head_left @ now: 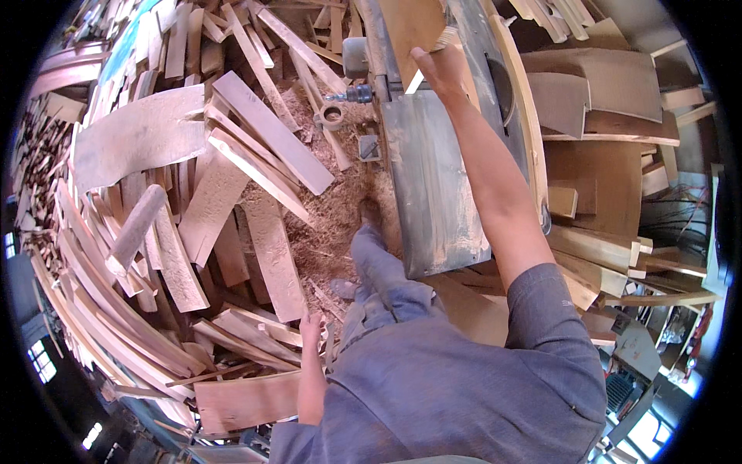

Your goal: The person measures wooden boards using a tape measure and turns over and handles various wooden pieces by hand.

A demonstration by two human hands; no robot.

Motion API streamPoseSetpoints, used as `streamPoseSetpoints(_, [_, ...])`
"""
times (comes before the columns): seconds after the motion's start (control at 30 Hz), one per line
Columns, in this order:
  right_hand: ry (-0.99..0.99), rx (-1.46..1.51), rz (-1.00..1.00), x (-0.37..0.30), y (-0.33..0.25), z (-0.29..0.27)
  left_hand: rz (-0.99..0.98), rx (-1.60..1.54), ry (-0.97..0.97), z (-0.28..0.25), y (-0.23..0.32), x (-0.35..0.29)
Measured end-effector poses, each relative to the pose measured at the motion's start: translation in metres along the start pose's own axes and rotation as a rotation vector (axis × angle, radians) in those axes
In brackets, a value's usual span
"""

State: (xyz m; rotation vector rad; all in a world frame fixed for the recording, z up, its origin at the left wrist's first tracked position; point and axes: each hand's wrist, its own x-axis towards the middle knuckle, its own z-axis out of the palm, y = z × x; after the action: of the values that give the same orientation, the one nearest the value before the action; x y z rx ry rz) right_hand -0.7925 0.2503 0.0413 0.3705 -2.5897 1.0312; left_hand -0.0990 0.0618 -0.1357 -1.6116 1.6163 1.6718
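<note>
At the far end of the metal machine table [437,185], my right hand [444,66] grips the near end of a brown wooden board [410,35]. The thumb lies along the board's edge, and the far end runs out of view. My right arm stretches over the table. Low at my left side hangs my left hand [311,329], small in view, with fingers loosely extended. It is close to the lower end of a rough plank [276,255]; whether it touches the plank I cannot tell.
Offcuts and planks lie heaped on the left, including a wide curved slab [139,135]. A drill chuck [355,94] juts from the machine's left side beside a metal ring [331,116]. Sawdust [332,209] covers the floor by my feet. Stacked boards [591,178] stand right of the machine.
</note>
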Motion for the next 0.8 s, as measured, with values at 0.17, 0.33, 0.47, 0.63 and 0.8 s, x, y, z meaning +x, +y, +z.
streamPoseSetpoints(0.17, [-0.031,0.002,0.034,0.014,-0.012,-0.001,-0.034,0.051,-0.008,0.002,0.004,-0.004])
streamPoseSetpoints(0.33, [-0.018,0.051,0.011,0.032,-0.011,0.004,-0.042,-0.040,0.055,0.005,0.000,0.002])
streamPoseSetpoints(0.47, [-0.050,0.084,-0.125,0.036,-0.016,-0.008,0.018,-0.043,0.076,0.003,0.004,0.004])
streamPoseSetpoints(0.63, [-0.217,0.582,0.335,-0.012,-0.080,-0.088,0.276,-0.077,-0.047,-0.001,0.040,-0.001])
streamPoseSetpoints(0.8, [-0.376,1.380,0.697,-0.142,-0.124,-0.142,0.430,-0.323,-0.212,0.008,0.098,-0.011])
